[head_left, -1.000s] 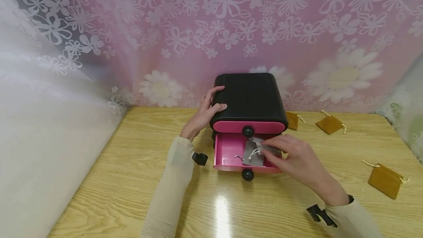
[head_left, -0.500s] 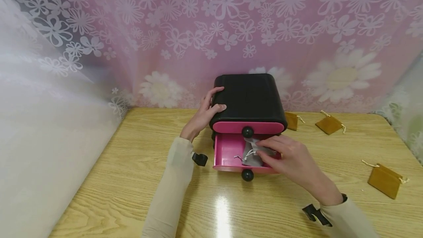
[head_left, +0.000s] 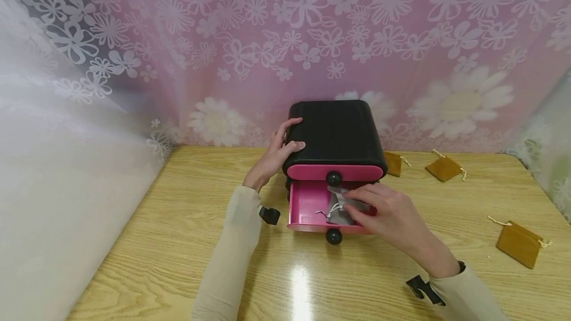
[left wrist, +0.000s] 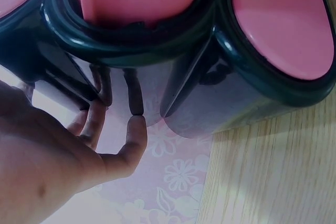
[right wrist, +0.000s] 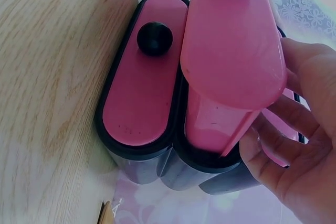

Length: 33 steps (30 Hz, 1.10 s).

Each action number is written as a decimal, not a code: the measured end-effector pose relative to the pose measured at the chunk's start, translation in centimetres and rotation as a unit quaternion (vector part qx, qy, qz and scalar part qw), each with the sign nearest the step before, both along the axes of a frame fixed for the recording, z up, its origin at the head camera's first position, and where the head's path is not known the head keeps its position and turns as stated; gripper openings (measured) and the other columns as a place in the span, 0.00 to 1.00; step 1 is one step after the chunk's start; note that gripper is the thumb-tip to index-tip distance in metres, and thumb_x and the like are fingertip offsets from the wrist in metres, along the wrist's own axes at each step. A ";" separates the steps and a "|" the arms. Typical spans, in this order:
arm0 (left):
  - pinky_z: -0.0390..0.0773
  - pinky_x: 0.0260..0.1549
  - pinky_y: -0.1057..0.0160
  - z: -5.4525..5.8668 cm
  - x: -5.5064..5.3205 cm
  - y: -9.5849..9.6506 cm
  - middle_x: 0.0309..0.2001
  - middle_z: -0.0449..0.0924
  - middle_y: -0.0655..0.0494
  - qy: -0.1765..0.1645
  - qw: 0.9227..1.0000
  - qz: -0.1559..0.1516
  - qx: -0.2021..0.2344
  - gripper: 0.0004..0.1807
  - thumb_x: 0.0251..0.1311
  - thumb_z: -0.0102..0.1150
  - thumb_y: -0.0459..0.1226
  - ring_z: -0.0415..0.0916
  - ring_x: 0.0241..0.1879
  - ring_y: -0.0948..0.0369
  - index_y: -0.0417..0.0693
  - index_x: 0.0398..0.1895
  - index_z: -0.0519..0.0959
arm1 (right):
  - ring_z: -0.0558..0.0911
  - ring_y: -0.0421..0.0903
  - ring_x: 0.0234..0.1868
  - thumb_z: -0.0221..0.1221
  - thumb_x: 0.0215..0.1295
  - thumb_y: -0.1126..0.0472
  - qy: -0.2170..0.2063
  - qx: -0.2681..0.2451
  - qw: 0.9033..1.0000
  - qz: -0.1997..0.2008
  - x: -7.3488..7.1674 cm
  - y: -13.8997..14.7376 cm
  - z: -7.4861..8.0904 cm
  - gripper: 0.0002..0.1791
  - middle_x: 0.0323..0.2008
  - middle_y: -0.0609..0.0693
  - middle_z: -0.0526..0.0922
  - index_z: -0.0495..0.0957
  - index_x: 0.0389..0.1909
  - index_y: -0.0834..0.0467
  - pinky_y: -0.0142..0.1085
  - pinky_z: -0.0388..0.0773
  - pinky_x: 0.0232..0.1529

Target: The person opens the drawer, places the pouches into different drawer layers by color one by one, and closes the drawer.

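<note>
A black drawer unit (head_left: 334, 133) with pink drawer fronts stands at the back of the table. Its middle drawer (head_left: 307, 202) is pulled out. My left hand (head_left: 271, 160) steadies the unit's left side, and in the left wrist view its fingertips (left wrist: 137, 124) touch the glossy black casing. Inside the drawer lies a grey drawstring pouch (head_left: 340, 218) with white cords. Over the drawer's right half, the thumb and fingers of my right hand (head_left: 397, 219) pinch grey pouch fabric. From the right wrist view, the drawer front hides the pouch from sight.
Brown drawstring pouches lie on the wooden table: one (head_left: 393, 163) beside the unit, one (head_left: 445, 168) farther right, one (head_left: 519, 244) near the right edge. A pink floral curtain (head_left: 250, 53) hangs right behind the unit.
My right hand has shifted slightly left over the drawer, with the grey fabric moving along under its fingers. The left hand and the drawer unit have stayed in place.
</note>
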<state>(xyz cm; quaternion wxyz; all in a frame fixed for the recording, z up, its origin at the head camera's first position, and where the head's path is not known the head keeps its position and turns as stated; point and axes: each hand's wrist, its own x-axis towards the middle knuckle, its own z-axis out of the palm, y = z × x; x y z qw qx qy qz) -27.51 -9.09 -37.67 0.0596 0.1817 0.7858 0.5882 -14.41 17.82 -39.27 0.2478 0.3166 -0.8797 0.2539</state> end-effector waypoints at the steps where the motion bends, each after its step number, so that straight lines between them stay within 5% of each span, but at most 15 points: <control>1: 0.69 0.65 0.42 0.0 0.0 0.0 0.73 0.50 0.51 -0.001 1.000 -0.001 0.001 0.33 0.63 0.55 0.53 0.68 0.62 0.49 0.86 0.72 0.61 | 0.77 0.35 0.28 0.79 0.46 0.62 0.001 0.000 1.000 0.000 0.0 0.0 0.0 0.17 0.33 0.42 0.88 0.88 0.39 0.50 0.31 0.78 0.27; 18: 0.68 0.67 0.40 0.1 0.1 0.0 0.74 0.49 0.51 -0.002 1.000 -0.002 0.004 0.34 0.64 0.55 0.52 0.65 0.66 0.49 0.84 0.73 0.60 | 0.75 0.38 0.27 0.80 0.43 0.61 0.007 -0.013 1.000 0.000 0.3 0.1 0.0 0.18 0.29 0.43 0.85 0.89 0.39 0.52 0.18 0.67 0.29; 26: 0.71 0.62 0.45 0.0 -0.1 -0.1 0.72 0.50 0.51 0.000 1.000 -0.005 0.008 0.33 0.65 0.55 0.51 0.70 0.59 0.51 0.83 0.73 0.60 | 0.79 0.38 0.29 0.79 0.42 0.62 0.029 -0.023 0.999 0.023 0.6 0.2 0.0 0.19 0.33 0.44 0.87 0.89 0.40 0.52 0.23 0.73 0.28; 33: 0.71 0.63 0.45 -0.1 -0.1 0.0 0.73 0.49 0.50 -0.003 1.000 -0.008 0.007 0.34 0.65 0.55 0.51 0.70 0.58 0.51 0.82 0.74 0.60 | 0.83 0.40 0.32 0.67 0.65 0.43 0.046 -0.036 0.997 0.054 1.0 0.3 -0.1 0.18 0.35 0.45 0.88 0.90 0.40 0.53 0.22 0.77 0.32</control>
